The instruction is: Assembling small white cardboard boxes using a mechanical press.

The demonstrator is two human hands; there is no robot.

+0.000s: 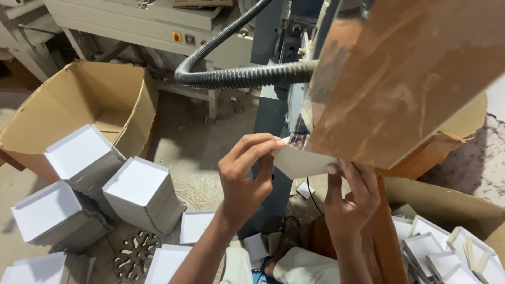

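Note:
Both my hands hold one flat grey card piece [304, 161] up against the blue machine [286, 79]. My left hand [244, 176] pinches the card's left corner between thumb and fingers. My right hand [351, 194] grips its lower right edge from below. The card's far end goes under a large rust-brown board [405, 73] that tilts across the upper right and hides the machine's working part.
Stacks of white open box trays [138, 190] stand on the floor at the left, beside a big open cardboard carton [79, 100]. More white trays [447, 255] lie in a carton at the lower right. A ribbed grey hose [231, 76] loops above.

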